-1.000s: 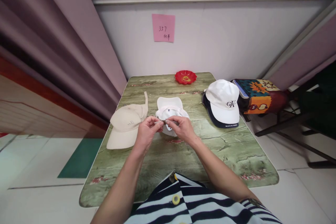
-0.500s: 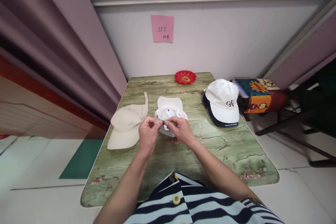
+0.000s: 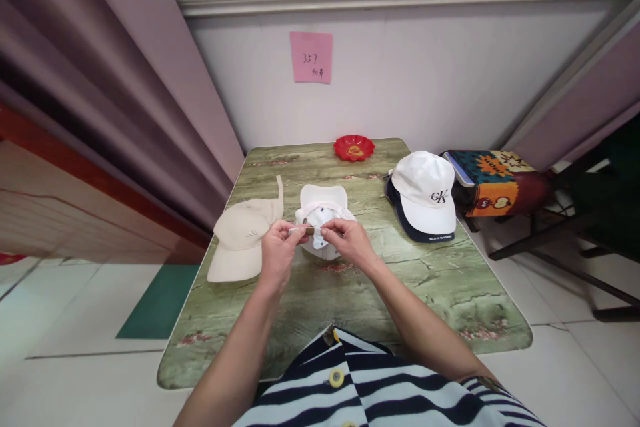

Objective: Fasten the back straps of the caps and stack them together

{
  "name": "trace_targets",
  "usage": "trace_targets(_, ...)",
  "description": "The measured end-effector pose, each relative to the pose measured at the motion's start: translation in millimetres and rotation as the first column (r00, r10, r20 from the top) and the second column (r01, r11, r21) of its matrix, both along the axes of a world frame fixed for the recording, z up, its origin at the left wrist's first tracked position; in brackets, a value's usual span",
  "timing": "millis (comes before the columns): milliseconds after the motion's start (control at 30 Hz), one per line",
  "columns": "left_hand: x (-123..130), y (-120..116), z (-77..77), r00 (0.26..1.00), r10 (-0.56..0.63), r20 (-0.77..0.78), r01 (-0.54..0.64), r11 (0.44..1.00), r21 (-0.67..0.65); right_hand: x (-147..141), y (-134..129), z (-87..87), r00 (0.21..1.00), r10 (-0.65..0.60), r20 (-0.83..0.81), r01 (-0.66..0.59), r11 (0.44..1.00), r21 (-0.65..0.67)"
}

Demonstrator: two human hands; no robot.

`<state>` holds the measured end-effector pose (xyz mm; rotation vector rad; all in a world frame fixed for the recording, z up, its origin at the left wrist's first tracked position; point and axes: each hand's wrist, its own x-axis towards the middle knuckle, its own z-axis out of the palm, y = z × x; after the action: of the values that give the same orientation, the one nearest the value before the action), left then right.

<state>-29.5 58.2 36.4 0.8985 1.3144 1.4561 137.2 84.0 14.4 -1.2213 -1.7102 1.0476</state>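
A white cap [image 3: 324, 197] lies upside down in the middle of the table, its brim toward the wall and its inside facing up. Above its near edge, my left hand [image 3: 279, 247] pinches one end of the cap's white back strap [image 3: 295, 231]. My right hand [image 3: 349, 240] pinches the strap from the other side, fingers closed. A small brownish metal buckle [image 3: 311, 231] shows on the strap between my fingertips. Left of my left hand rests a beige cap [image 3: 240, 240], its loose strap pointing toward the wall.
On the right, a white cap with black letters [image 3: 423, 190] sits on a dark navy cap [image 3: 433, 237]. A red scalloped dish [image 3: 354, 148] stands at the far table [image 3: 400, 320] edge. Beyond the right edge is a patterned stool [image 3: 495, 180] with a phone-like object [image 3: 459, 170].
My hands have drawn slightly apart, so the buckle and more of the strap now show between the fingertips. The caps have stayed in place.
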Motion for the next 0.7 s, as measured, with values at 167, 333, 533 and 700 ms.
trace_targets(167,-2.4,1.9,-2.0,1.000,-0.010,0.022,0.011,0.999,-0.031,3.2,1.5,1.2,1.000,0.009,0.016,-0.009,1.000,-0.004)
trace_targets(333,-2.2,2.2,-3.0,0.999,-0.026,0.024,0.028,0.999,-0.045,1.1,-0.7,3.2,0.998,0.015,0.061,-0.015,1.000,0.006)
trace_targets(533,-2.5,2.1,-1.2,0.998,-0.066,0.006,0.066,0.996,-0.056,-2.2,-1.8,4.3,0.989,0.014,0.147,-0.015,1.000,0.003)
trace_targets(700,-9.9,7.6,-4.4,0.977,-0.151,-0.150,0.151,0.989,-0.012,-5.2,0.5,2.3,0.982,-0.030,0.186,0.026,0.999,0.024)
